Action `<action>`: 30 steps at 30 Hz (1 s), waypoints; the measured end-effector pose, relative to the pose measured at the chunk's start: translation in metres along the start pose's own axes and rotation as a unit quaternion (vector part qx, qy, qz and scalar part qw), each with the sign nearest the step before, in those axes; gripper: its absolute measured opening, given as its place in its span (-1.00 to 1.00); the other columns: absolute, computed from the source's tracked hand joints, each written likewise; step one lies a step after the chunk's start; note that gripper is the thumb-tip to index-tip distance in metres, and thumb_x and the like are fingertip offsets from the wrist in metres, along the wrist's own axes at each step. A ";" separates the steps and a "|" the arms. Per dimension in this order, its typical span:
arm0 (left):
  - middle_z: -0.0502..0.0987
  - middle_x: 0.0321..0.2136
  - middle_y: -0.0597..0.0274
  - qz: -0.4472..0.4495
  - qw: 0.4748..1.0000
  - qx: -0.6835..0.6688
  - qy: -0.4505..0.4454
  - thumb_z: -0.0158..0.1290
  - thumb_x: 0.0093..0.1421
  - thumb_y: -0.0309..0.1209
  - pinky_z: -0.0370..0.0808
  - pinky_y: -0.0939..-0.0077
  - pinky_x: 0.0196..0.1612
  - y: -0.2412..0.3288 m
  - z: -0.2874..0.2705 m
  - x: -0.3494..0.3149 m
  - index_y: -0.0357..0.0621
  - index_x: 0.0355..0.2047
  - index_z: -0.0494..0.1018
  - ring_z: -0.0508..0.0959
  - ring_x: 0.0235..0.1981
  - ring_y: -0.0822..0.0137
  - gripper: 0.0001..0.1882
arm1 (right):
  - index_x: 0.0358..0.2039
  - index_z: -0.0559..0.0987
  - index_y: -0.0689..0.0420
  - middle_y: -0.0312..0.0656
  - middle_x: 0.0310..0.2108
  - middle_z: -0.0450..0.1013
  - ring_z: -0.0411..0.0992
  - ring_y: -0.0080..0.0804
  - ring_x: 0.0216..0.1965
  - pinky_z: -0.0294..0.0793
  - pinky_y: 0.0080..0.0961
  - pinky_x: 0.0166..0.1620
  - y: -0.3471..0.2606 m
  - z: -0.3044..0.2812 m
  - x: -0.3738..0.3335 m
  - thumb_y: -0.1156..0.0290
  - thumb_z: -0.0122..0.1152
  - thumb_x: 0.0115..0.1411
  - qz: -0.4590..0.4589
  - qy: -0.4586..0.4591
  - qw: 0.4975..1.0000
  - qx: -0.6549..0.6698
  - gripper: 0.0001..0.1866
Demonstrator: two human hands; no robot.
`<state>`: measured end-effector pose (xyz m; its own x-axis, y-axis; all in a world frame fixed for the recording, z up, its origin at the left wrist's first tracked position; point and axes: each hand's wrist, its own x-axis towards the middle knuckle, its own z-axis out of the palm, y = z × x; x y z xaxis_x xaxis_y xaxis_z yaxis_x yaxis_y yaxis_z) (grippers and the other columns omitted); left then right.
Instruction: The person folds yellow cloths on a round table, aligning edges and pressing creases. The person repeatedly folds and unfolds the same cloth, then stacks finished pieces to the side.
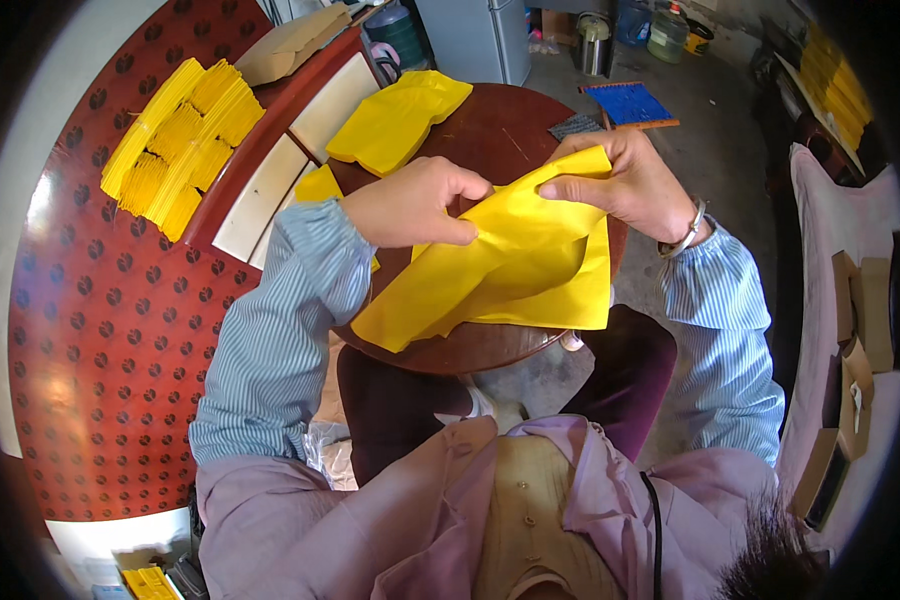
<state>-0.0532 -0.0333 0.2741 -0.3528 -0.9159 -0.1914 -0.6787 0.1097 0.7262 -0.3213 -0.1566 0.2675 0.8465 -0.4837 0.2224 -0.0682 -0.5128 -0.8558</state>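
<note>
A thin yellow sheet (530,260), cloth or paper I cannot tell, is held up over a round dark-red table (500,110), partly folded and creased. On its upper left edge the thumb and forefinger of my left hand (415,200) close from either side. My right hand (630,180) pinches the upper right corner, thumb on top; its other fingers are hidden behind the sheet. Beyond my left hand, another folded yellow piece (395,120) lies on the far left of the table. A smaller yellow piece (318,185) shows beside my left wrist.
On the red patterned surface (100,350) to the left rest stacked yellow bundles (180,145), near an open cardboard piece (290,45). A blue panel (630,103) sits past the table. Cardboard boxes (855,390) line the pale cloth at right. A metal bin (594,45) stands farther back.
</note>
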 end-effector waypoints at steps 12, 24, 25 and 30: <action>0.70 -0.30 0.42 -0.247 0.943 -0.220 -0.041 0.37 0.27 -0.34 0.52 0.68 -0.19 -0.203 -0.010 -0.009 -0.21 -0.12 0.70 0.61 -0.30 0.60 -0.75 | 0.02 0.68 0.33 -0.06 -0.13 0.71 0.71 -0.32 -0.19 0.70 -0.48 -0.07 0.150 0.022 -0.029 0.35 0.58 0.21 0.284 0.189 0.914 0.218 -0.55; 0.31 0.45 0.08 0.046 0.949 0.242 0.199 0.16 0.35 -0.36 0.10 -0.05 0.55 -0.175 0.115 0.045 0.05 0.38 0.38 0.19 0.52 -0.01 -0.41 | 0.15 0.65 0.28 0.03 -0.03 0.69 0.71 -0.22 -0.12 0.70 -0.51 -0.05 0.244 0.055 -0.042 0.27 0.47 0.30 0.418 0.159 0.892 0.073 -0.50; 0.23 0.51 0.09 0.110 0.952 0.223 0.176 0.11 0.40 -0.31 -0.02 -0.08 0.59 -0.171 0.132 0.052 0.09 0.46 0.30 0.08 0.58 0.02 -0.38 | 0.16 0.64 0.28 0.03 -0.01 0.68 0.70 -0.23 -0.09 0.70 -0.51 -0.05 0.243 0.055 -0.041 0.24 0.47 0.30 0.419 0.157 0.891 0.080 -0.49; 0.01 0.61 0.26 0.077 0.959 0.271 0.018 -0.03 0.49 -0.10 -0.19 -0.05 0.63 -0.178 0.163 0.064 0.19 0.58 0.07 -0.07 0.63 0.17 -0.29 | 0.42 0.37 0.13 0.02 0.25 0.52 0.64 -0.22 0.07 0.67 -0.50 0.03 0.224 0.055 -0.056 0.19 0.30 0.42 0.385 0.171 0.904 0.070 -0.35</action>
<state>-0.0604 -0.0480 0.0250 -0.4604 -0.8841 -0.0797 -0.8588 0.4209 0.2919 -0.3546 -0.2057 0.0375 0.3625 -0.8627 -0.3526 -0.4799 0.1515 -0.8642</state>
